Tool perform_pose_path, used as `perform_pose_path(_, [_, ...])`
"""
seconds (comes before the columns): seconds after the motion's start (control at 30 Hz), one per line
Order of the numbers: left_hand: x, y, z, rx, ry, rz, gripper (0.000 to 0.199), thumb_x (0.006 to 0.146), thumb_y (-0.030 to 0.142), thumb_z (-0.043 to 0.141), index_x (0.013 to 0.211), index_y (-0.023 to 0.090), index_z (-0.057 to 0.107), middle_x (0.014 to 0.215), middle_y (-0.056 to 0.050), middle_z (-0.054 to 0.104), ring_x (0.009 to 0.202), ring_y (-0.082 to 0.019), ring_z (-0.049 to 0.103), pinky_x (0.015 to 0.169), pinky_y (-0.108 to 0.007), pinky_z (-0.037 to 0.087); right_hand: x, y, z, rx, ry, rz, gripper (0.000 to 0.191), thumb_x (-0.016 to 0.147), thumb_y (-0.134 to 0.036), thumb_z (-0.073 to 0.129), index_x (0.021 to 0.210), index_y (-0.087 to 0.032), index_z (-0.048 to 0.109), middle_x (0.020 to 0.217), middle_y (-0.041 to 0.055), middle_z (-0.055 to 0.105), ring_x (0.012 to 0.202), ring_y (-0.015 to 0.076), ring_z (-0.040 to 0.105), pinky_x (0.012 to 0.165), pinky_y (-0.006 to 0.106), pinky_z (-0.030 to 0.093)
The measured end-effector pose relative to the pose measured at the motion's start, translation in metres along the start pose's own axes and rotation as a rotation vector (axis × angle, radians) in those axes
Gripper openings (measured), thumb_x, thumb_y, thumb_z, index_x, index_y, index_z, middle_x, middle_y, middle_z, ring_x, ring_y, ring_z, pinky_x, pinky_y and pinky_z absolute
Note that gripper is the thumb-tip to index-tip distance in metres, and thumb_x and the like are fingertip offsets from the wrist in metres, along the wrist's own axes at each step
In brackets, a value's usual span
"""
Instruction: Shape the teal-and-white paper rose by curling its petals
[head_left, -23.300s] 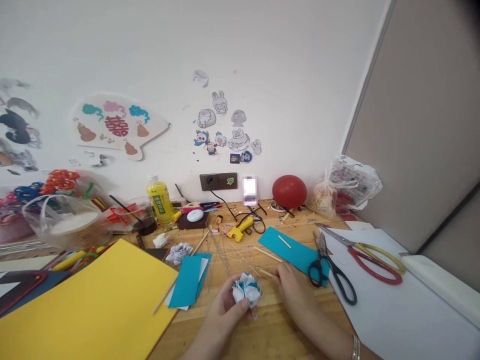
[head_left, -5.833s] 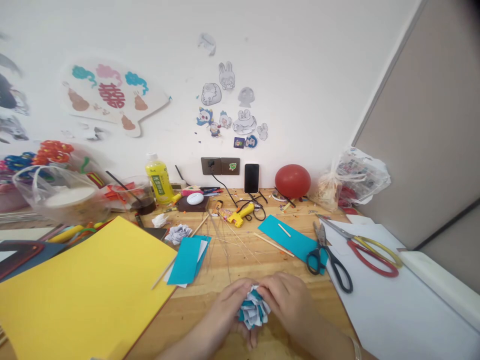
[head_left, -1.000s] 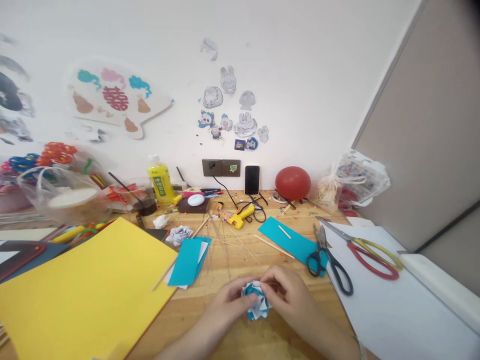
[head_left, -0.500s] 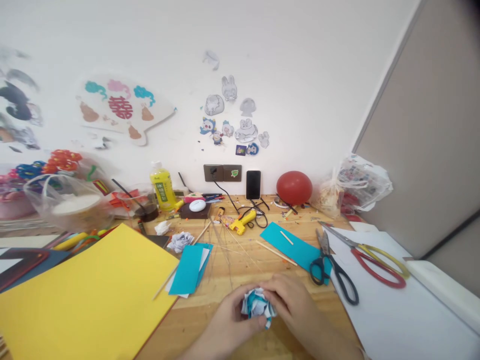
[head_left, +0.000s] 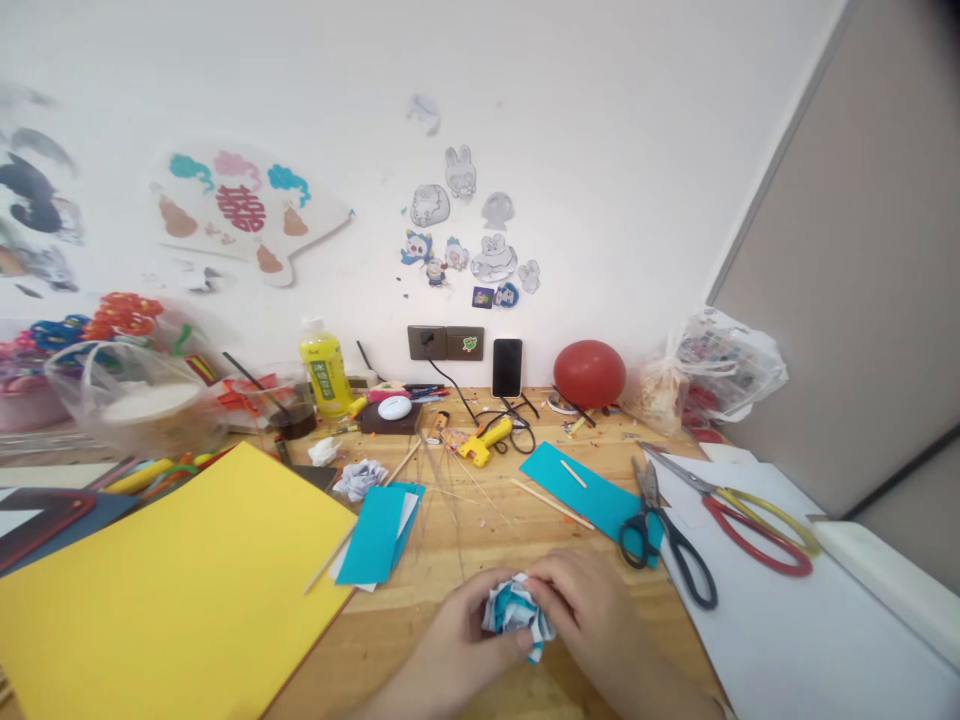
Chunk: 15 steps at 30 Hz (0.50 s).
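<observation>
A blue-and-white paper flower point(head_left: 516, 612) is held low over the wooden table at the bottom middle. My left hand point(head_left: 469, 635) cups it from the left, thumb across its front. From the right, my right hand point(head_left: 581, 605) pinches its upper right edge; those fingertips are partly hidden behind the petals. Ahead to the left lie folded blue paper pieces point(head_left: 370, 535) with white sheets under them. A blue paper strip point(head_left: 574, 490) lies ahead to the right, and black-handled scissors point(head_left: 670, 540) rest across its end.
Yellow paper point(head_left: 180, 560) covers the left side. White sheets point(head_left: 795, 610) and red-and-yellow-handled scissors point(head_left: 757, 520) lie at right. A yellow glue gun point(head_left: 484, 442), a grey paper flower point(head_left: 361, 480), a drink bottle point(head_left: 325, 372), a phone point(head_left: 507, 368) and a red balloon point(head_left: 589, 374) stand farther back.
Both hands stay nearly in place around the paper flower. The flower has turned or its petals have shifted slightly, with its right edge a little farther right. The view has shifted slightly.
</observation>
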<state>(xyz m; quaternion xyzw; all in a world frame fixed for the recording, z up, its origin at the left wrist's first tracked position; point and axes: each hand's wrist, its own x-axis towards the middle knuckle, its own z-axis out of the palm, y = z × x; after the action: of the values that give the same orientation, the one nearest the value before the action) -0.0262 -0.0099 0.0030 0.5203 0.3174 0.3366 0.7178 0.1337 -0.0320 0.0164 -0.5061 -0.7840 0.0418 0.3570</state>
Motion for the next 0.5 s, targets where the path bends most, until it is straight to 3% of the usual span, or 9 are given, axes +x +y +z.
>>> perform_pose_path(0.2, [-0.0002,-0.0032,-0.0036,-0.037,-0.042,0.076,0.049,0.057,0.04,0.077,0.098,0.021,0.058,0.095,-0.005,0.06,0.091,-0.022,0.053,0.076,-0.032,0.041,0.0031,-0.0014,-0.0042,0.11,-0.007,0.027,0.029,0.091,-0.032,0.04,0.077,-0.021,0.063,0.068,0.0024,0.067,0.063,0.0163,0.06,0.058,0.027,0.04])
perform_pose_path(0.37, [0.0,-0.0044,-0.0023,-0.122,-0.124,0.075,0.069,0.047,0.031,0.083,0.108,0.024,0.051,0.108,-0.006,0.056,0.097,-0.024,0.053,0.076,-0.031,0.041,0.0054,0.0011,-0.0053,0.293,0.055,0.211,0.023,0.087,-0.03,0.045,0.077,-0.019,0.062,0.072,0.0037,0.067,0.068,0.0175,0.061,0.06,0.026,0.044])
perform_pose_path(0.5, [-0.0006,-0.0062,0.0012,-0.044,-0.064,0.07,0.066,0.05,0.018,0.079,0.109,0.023,0.049,0.104,-0.006,0.057,0.094,-0.023,0.055,0.077,-0.031,0.042,0.0056,0.0,-0.0022,0.323,0.04,0.252,0.019,0.084,-0.027,0.047,0.075,-0.019,0.061,0.069,0.0027,0.066,0.066,0.0171,0.06,0.057,0.025,0.043])
